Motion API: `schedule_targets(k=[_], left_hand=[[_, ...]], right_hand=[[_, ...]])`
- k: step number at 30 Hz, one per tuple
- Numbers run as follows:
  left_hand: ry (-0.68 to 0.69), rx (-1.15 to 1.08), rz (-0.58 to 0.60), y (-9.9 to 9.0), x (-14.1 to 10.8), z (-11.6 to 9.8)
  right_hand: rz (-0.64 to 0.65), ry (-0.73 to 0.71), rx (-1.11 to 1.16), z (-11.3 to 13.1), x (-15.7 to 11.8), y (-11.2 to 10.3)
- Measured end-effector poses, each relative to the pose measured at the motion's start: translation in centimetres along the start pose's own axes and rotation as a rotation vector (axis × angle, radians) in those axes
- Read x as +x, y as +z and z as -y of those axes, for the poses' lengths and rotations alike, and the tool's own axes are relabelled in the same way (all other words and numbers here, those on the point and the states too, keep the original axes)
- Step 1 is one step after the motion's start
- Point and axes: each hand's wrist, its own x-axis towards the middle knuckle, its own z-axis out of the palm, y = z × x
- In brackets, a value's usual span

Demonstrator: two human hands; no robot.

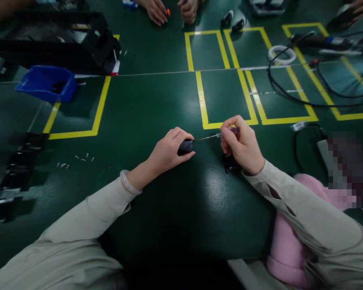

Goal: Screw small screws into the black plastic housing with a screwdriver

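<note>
My left hand is closed around a small black plastic part just above the green table. In my right hand is a screwdriver with a clear, dark reddish handle. Its thin shaft points left and its tip meets, or nearly meets, the upper right edge of the black part; exact contact cannot be made out. Beneath my right hand lies another small black piece, partly hidden by the fingers. Several small screw-like pieces are scattered on the table to the left.
A blue bin stands at left before a large black tray. Several black parts line the left edge. Yellow tape marks the table. Cables and a white tape ring lie right. Another person's hands are opposite.
</note>
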Motion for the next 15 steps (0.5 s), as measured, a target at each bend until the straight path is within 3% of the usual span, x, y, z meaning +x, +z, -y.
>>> schedule_targets(k=[15], left_hand=[[-0.012,0.033,0.008,-0.04,-0.07,-0.11]], right_hand=[[-0.01,-0.002,-0.052,0.02,0.07,-0.07]])
